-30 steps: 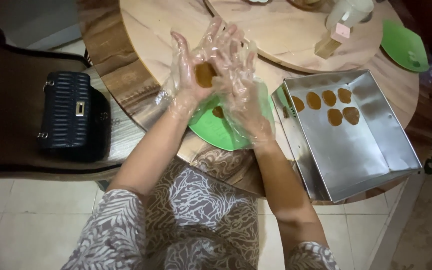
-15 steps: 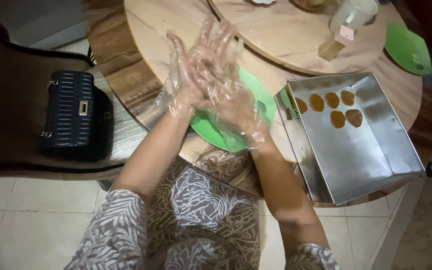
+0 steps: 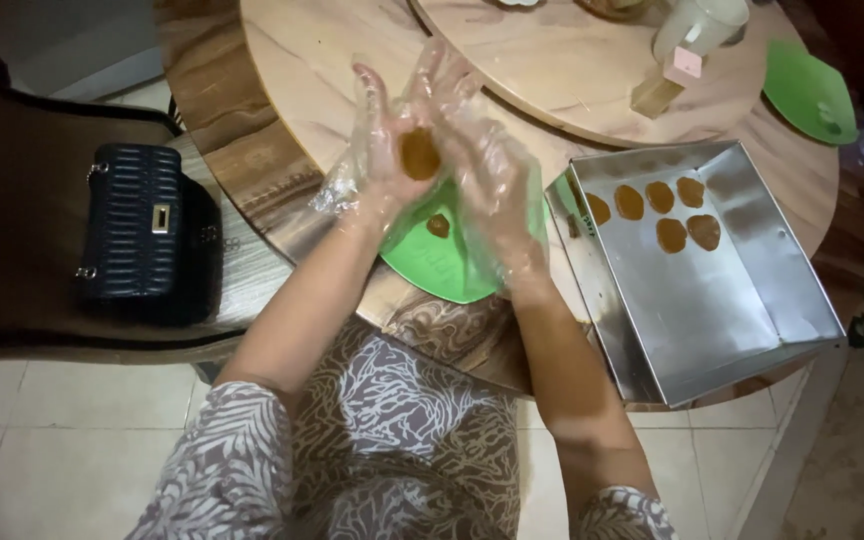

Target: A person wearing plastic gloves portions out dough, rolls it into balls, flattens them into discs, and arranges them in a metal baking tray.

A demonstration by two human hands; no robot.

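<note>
Rolling a brown dough piece (image 3: 419, 155): our gloved left hand (image 3: 384, 150) cups it open, right hand (image 3: 487, 175) open-palmed at 3 o'clock; loose plastic may let it drop onto the green plate (image 3: 452, 275).

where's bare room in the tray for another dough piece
The tray is bare across its near half, below the five dough pieces crowded at its far end. The green plate is mostly covered by both hands; one bit lies on it.

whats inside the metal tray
Five flat brown dough pieces lie in two rows at the far end of the metal baking tray. The rest shows bare metal. The right hand hides only a little of the near-left rim.
</note>
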